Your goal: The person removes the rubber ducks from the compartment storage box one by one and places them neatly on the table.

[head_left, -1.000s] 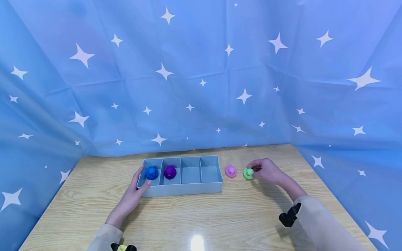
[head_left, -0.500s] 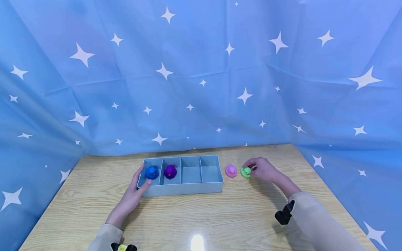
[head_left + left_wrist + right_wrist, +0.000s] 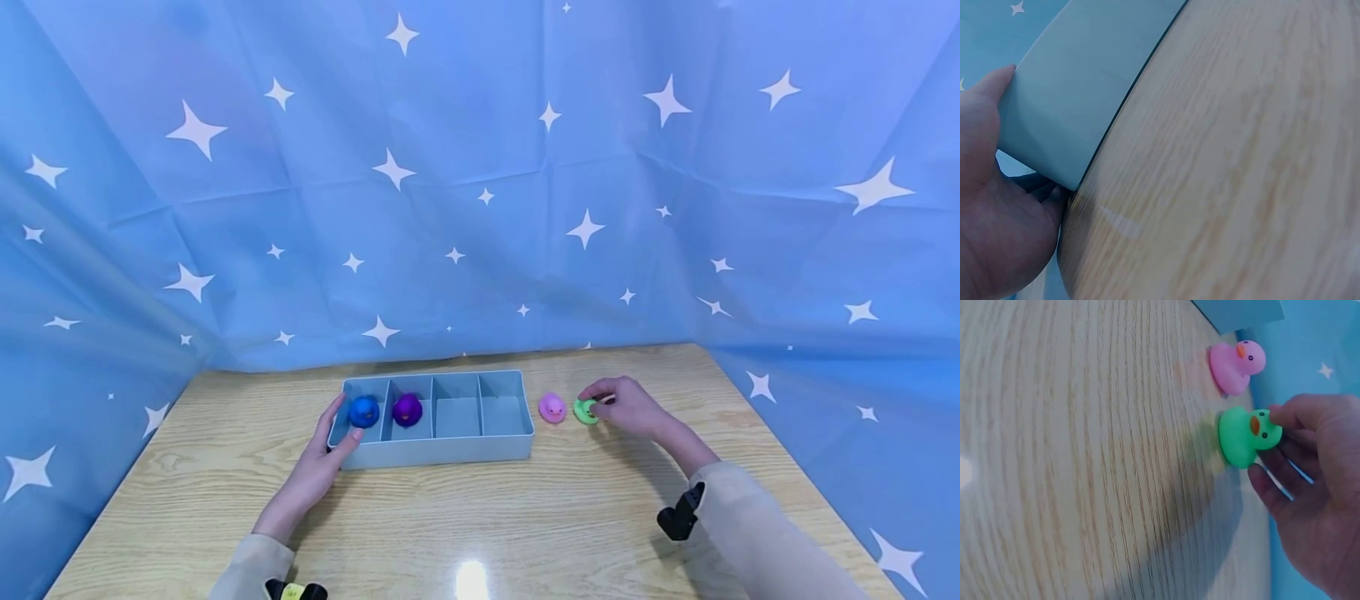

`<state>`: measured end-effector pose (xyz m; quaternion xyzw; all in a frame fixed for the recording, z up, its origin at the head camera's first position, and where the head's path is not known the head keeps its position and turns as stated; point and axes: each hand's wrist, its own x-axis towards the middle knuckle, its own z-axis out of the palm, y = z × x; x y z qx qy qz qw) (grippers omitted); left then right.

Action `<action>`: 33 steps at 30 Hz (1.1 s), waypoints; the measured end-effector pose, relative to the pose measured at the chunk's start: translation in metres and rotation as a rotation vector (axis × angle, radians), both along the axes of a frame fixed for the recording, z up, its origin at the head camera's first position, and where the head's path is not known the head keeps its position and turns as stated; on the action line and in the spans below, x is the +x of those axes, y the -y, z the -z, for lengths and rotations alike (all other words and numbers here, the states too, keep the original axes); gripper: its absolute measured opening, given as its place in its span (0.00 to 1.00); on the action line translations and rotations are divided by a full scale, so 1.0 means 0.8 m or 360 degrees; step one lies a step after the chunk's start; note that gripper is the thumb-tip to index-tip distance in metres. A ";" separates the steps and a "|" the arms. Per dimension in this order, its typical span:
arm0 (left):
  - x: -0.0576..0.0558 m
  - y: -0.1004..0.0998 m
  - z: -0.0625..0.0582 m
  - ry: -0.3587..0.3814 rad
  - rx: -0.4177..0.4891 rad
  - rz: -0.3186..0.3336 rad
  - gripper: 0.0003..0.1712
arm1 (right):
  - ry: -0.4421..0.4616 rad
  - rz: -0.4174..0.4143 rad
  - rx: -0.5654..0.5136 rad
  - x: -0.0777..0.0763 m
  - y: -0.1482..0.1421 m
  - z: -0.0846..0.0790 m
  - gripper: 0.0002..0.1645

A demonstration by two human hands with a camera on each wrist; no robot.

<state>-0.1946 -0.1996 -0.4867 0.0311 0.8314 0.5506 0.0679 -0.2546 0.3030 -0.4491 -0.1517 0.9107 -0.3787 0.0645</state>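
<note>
My left hand [image 3: 318, 462] grips the left end of a blue-grey divided box [image 3: 435, 452], its thumb over the front rim and its fingers along the end wall. In the box sit a blue rubber duck [image 3: 364, 412], in the leftmost compartment, and a purple rubber duck [image 3: 407, 410], in the one beside it. To the right of the box, my right hand [image 3: 630, 407] pinches a green rubber duck [image 3: 1238, 439] by its head, thumb in front and fingers behind. The green duck stands upright on the table, close beside a pink rubber duck [image 3: 1230, 367].
The wooden table [image 3: 420, 533] reaches back to a blue curtain [image 3: 480, 150] printed with white stars. Black wrist mounts [image 3: 681, 512] sit at both sleeves. The pink duck stands between the box's right end and my right hand.
My right hand has shifted a little left with the green duck, bringing it nearer the pink one, and its thumb now covers more of the duck's head. The left hand and box stay put.
</note>
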 end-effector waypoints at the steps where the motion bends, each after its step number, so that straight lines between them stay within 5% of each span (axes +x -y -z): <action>1: 0.000 0.000 0.000 -0.0001 0.0000 -0.0001 0.44 | 0.0003 0.0007 -0.0001 0.000 0.000 0.001 0.15; 25: 0.000 -0.001 -0.002 -0.0002 -0.0012 -0.0003 0.44 | -0.0001 0.0054 0.0019 -0.003 0.005 0.002 0.17; 33: 0.000 0.000 -0.001 0.0007 -0.0012 0.0003 0.44 | -0.0108 0.0188 -0.0086 0.000 0.011 -0.013 0.20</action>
